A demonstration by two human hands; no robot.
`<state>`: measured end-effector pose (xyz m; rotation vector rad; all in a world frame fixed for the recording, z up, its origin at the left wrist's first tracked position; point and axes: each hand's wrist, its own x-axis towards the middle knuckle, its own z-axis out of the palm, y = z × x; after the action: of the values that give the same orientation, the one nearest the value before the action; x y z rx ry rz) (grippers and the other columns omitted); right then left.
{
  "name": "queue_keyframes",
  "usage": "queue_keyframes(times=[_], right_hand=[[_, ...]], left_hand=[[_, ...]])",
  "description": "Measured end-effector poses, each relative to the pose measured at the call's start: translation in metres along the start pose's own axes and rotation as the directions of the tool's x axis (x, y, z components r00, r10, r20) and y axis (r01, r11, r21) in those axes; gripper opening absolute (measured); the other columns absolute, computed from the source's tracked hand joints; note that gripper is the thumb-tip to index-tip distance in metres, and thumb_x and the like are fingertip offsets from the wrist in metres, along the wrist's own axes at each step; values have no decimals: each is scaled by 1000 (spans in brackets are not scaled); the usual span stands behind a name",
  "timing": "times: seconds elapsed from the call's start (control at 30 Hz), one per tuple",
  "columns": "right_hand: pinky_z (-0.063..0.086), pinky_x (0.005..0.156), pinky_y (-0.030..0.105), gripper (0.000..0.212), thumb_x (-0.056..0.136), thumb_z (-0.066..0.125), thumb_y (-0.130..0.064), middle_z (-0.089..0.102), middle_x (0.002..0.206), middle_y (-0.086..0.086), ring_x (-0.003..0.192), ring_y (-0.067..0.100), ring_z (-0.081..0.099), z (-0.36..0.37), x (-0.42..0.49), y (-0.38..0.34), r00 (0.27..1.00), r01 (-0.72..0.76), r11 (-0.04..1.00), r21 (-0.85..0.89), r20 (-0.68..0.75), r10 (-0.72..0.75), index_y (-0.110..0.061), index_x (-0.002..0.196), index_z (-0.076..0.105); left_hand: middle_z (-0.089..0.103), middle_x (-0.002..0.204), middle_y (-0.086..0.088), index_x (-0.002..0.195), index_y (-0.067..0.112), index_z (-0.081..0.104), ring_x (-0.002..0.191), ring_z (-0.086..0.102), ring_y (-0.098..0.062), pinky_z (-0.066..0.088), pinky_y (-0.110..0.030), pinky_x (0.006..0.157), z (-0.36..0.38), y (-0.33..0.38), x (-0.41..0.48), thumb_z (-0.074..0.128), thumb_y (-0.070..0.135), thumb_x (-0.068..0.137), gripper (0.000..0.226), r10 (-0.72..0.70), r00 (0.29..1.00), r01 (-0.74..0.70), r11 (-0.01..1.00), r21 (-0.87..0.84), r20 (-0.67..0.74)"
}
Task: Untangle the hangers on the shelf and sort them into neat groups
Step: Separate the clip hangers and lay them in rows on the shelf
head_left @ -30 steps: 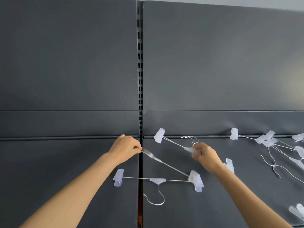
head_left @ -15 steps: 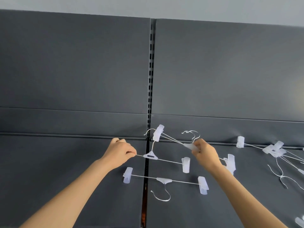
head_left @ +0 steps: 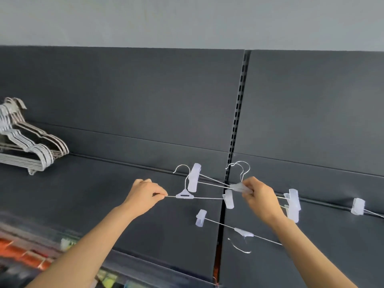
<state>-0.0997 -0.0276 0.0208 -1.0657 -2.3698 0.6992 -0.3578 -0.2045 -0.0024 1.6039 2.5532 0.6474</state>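
The single head-worn camera is looking forward and slightly down at the dark grey shelf (head_left: 104,194) from within arm's reach, sitting a little tilted so its lines are slanting, and taking in the back panel (head_left: 145,90) and pale wall (head_left: 187,21) above.

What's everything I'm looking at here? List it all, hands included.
shelf: one, dark grey, across the view.
slotted upright: one, dark, between back panels.
wall: pale grey, above.
hanger stack: one, grey and white, far left on shelf.
level hanger: one, white wire with clear clips, centre.
bunch: seemingly two clip hangers, same colours, hooks up.
loose hanger: one, same kind, lying on shelf, lower centre.
edge hanger: one, cut off at right.
blurred goods: orange, bottom left, unidentifiable.
left hand: one, pinches level hanger's wire end.
right hand: one, grips bunch's middle.
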Motion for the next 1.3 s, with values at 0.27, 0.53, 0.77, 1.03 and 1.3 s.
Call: queue_keyframes(times=[0.27,0.53,0.77,1.03,1.3], right_hand=[[46,70,31,22,85,46,-2,66,101,5,86,26,59,74,11,-85,992,75,996,-57,104,-69,-11,104,55],[45,69,32,21,85,45,-3,65,99,7,84,27,59,216,28,-198,987,16,995,-95,163,0,-12,100,56],[44,65,31,18,85,46,-4,67,95,4,79,24,59,298,43,-265,989,-20,994,-108,146,36,-15,95,56],[45,70,31,23,85,46,-3,60,87,1,79,22,54,329,52,-283,988,-67,987,-144,127,85,-14,102,57],[46,73,34,22,82,47,0,66,96,3,90,25,58,337,57,-289,988,-50,986,-157,135,71,-10,98,58]], left_hand=[[56,70,23,95,28,73,77,42,-6,24,-20,81,-45,-110,-19,58,22,89,17,-53,997,53,999,7,-53],[61,73,20,96,27,74,78,44,-8,33,-22,81,-97,-287,-16,60,18,88,18,-56,998,55,998,-14,-31],[71,102,9,100,23,72,86,44,-5,36,-25,93,-110,-372,20,58,20,89,19,-30,994,31,1000,0,107],[67,95,7,95,21,74,96,59,-14,42,-24,92,-93,-386,77,61,18,86,16,14,959,0,999,-50,282],[68,110,1,103,16,71,105,59,-15,40,-22,93,-84,-383,106,59,13,85,22,59,945,-25,994,-110,320]])
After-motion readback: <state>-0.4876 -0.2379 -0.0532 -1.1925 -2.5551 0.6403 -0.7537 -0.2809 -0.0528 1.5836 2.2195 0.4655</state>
